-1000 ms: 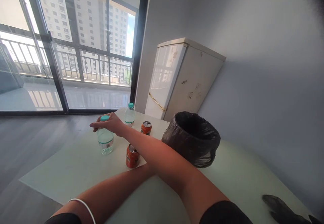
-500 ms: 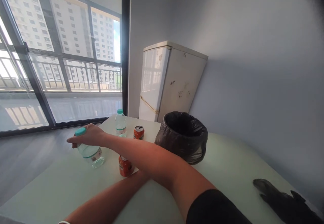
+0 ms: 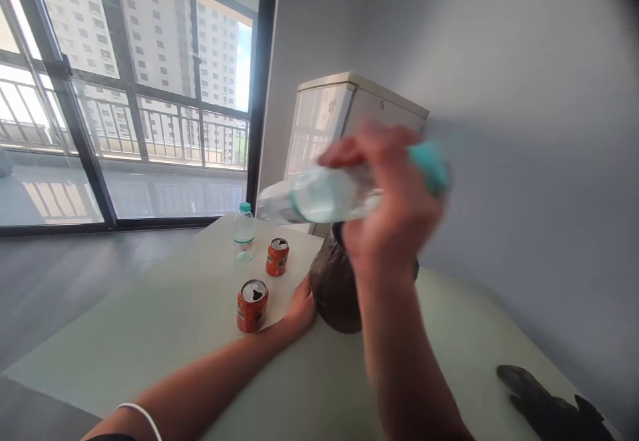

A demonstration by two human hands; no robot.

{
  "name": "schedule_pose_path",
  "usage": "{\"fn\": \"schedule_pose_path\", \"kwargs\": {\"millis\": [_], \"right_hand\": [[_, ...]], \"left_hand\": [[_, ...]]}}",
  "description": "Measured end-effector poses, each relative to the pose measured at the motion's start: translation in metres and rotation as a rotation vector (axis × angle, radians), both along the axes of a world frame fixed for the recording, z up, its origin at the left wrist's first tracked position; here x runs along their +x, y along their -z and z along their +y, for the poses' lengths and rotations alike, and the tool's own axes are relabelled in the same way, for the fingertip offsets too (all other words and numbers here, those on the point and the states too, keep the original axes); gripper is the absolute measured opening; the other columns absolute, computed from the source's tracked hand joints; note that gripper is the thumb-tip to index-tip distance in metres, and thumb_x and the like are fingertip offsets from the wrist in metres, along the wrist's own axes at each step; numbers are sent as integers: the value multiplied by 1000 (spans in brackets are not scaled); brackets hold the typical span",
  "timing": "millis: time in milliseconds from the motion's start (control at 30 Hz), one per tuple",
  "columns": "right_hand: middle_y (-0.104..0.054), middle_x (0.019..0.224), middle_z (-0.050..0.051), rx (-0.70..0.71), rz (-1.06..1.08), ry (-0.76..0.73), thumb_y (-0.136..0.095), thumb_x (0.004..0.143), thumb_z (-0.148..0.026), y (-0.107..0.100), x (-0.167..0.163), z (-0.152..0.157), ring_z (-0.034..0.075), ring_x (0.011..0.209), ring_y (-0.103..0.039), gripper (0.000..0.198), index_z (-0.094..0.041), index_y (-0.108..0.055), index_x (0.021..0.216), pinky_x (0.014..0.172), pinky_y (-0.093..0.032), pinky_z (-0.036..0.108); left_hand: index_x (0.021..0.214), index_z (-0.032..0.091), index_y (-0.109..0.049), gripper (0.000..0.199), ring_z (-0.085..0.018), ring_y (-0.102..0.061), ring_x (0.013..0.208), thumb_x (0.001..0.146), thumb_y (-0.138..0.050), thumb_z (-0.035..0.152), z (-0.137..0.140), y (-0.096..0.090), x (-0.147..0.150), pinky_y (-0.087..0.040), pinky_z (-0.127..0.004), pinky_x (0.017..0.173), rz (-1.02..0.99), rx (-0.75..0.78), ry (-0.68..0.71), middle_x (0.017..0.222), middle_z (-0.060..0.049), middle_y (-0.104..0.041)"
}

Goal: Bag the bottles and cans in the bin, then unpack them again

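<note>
My right hand, blurred by motion, is closed round a clear plastic bottle with a teal cap. The bottle is held nearly level above the black-bagged bin, its base to the left and cap to the right. Against the bin's lower left side rests my left hand, fingers stretched along it and partly hidden. An opened orange-red drink can stands left of my left hand, near that forearm. Behind it are a second such can and an upright capped bottle.
The pale table carries all of these. A dark, crumpled-looking item lies at its right edge. Beyond the table are a white fridge, a grey wall and a large glass sliding door.
My right hand has carried the bottle from the table's left side up and right, over the bin, tipping it from upright to nearly level. My left hand, hidden before, now shows.
</note>
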State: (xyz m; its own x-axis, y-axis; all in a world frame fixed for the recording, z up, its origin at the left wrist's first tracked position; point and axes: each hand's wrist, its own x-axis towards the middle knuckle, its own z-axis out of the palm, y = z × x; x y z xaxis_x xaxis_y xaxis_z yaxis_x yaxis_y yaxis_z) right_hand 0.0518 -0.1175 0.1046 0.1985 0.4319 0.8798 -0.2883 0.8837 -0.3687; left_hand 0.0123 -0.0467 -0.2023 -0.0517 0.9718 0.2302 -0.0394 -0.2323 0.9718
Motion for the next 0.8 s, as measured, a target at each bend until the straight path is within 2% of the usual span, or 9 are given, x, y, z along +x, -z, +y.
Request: {"fn": "schedule_pose_path", "kwargs": {"millis": [67,133,267,367,567,700,800], "right_hand": [[-52,58,-1,82,235,290,-61,86,-11,1,47,0,16,55,-64,32,-25,-62,58,67,-57,43],[-50,57,0,51,323,499,-59,84,-16,9,83,4,18,54,-63,35,-29,-61,51,66,-54,49],[-44,53,1,-43,345,701,-61,77,-18,32,124,18,22,51,-60,34,-30,-56,46,59,-51,51],[-56,55,2,-115,278,734,-64,79,-21,51,134,33,23,51,-61,29,-27,-58,51,57,-53,46],[-68,66,3,-228,10,832,-59,91,-33,71,136,54,22,64,-70,29,-22,-63,64,70,-59,40],[-69,66,4,-274,-72,726,-59,92,-34,76,141,64,20,63,-69,31,-21,-64,64,67,-56,35],[-70,66,5,-348,-307,628,-63,91,-38,81,149,78,20,65,-68,33,-20,-69,65,68,-52,33]], "left_hand": [[130,19,-67,36,-30,-55,135,100,-54,33,4,3,1,-41,-39,116,4,31,6,139,-6,-67],[132,19,-67,39,-32,-56,134,99,-54,34,6,6,1,-42,-40,116,18,53,11,140,-7,-67],[135,20,-65,43,-33,-56,134,98,-55,40,7,8,1,-43,-44,116,8,57,22,141,-9,-66],[136,21,-64,44,-33,-57,133,97,-56,41,8,9,1,-43,-44,117,-10,46,49,141,-7,-66],[137,23,-64,45,-31,-57,134,97,-55,41,15,16,-1,-40,-51,119,59,60,37,145,-9,-63],[136,22,-64,45,-31,-57,134,97,-54,42,15,14,-1,-42,-50,118,78,56,52,145,-10,-63],[132,22,-66,43,-31,-57,134,97,-54,43,13,9,0,-43,-49,118,71,74,46,145,-10,-63]]}}
